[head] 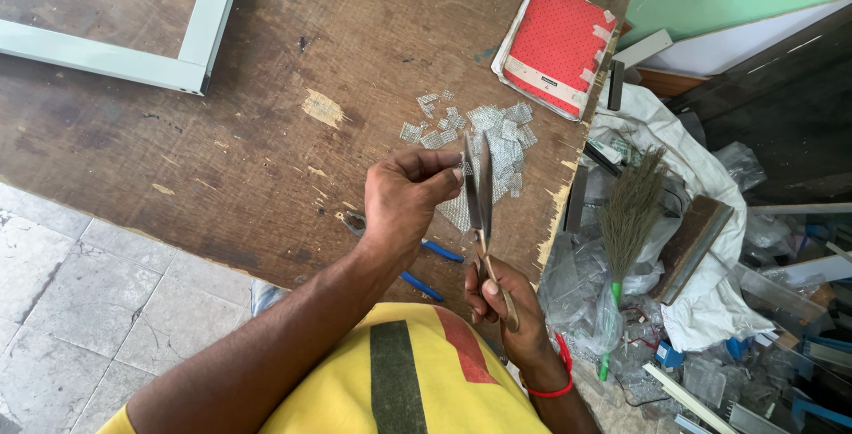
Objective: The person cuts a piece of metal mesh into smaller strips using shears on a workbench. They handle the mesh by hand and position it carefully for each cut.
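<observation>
The worktop (266, 132) is dark brown, scuffed with pale patches; the book (557, 43) is red with fine dots and a white edge. The mesh scraps (497, 132) are silvery grey, the frame (200, 35) pale grey-green, the plier handles (439, 252) blue.

Hidden and cut-off parts at the workbench

The left hand (404, 199) is covering most of the pliers (426, 265), leaving only the blue handles and a bit of the jaw showing. The right hand (506, 305) is wrapping the scissors (481, 199) handles, hiding them. The mesh scrap (465, 168) pinched beside the blades is too small to make out. The pale frame (191, 48) is running off the top and left edges.
</observation>
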